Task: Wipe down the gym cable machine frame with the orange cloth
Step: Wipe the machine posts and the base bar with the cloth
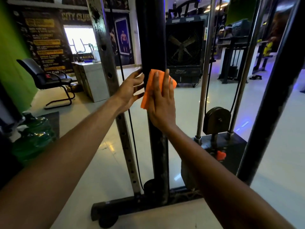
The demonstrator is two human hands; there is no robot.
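Note:
The cable machine's thick black upright post (152,38) rises through the middle of the view from a black floor base (132,207). An orange cloth (151,86) lies flat against the post at chest height. My right hand (162,106) presses the cloth onto the post with fingers stretched upward. My left hand (130,90) is just left of the post, fingers spread and touching its side beside the cloth, holding nothing. A perforated steel upright (112,83) and a black cable (130,123) run just left of the post.
Two chrome guide rods (203,83), a black pulley (216,120) and another black upright (270,103) stand to the right. A black chair (42,76), a white desk (92,80) and a green water jug (33,138) are at the left. A large fan cooler (184,50) is behind.

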